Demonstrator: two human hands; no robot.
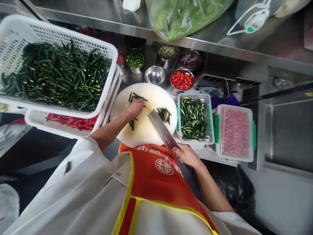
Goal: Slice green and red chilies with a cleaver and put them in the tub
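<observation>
Cleaver (161, 128) gripped in right hand (187, 154), seemingly angled aside for safety; green chillies (132, 124) on cutting board (149, 138) touched by left hand (136, 108), grip unclear.

We hold our left forearm (111, 129) slanting up and right from left of centre, our left hand (136, 107) palm down and bunched above mid-frame. Our right forearm (211, 187) rises leftward from lower right, our right hand (187, 154) curled in a grip right of centre.

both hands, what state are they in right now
Left hand: curled down at the green peppers; whether it grips any cannot be told.
Right hand: closed, holding a cleaver.
</observation>
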